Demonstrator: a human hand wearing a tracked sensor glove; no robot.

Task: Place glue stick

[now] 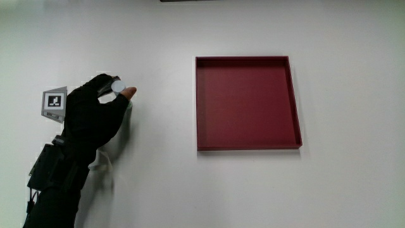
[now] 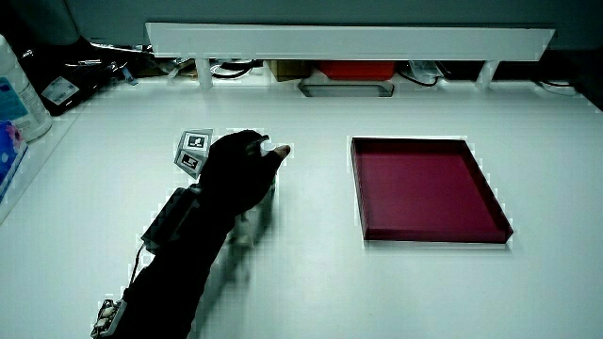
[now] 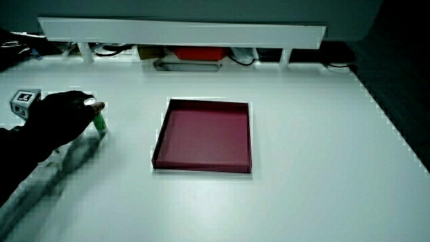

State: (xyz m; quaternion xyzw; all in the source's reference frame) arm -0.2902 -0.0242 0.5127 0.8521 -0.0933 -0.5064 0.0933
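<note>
The hand (image 1: 104, 104) in its black glove is curled around a glue stick (image 1: 118, 85), whose round white cap shows between fingers and thumb. In a side view the stick's green body (image 3: 99, 122) stands upright below the fingers, its base at or near the white table. The hand (image 2: 247, 162) with the patterned cube (image 2: 193, 151) on its back is beside the dark red square tray (image 1: 247, 102), a gap of bare table between them. The tray (image 2: 429, 188) (image 3: 205, 134) holds nothing.
A low white partition (image 2: 349, 40) runs along the table's edge farthest from the person, with cables and a red object (image 2: 349, 71) under it. A white bottle (image 2: 24, 89) stands at the table's edge in a side view.
</note>
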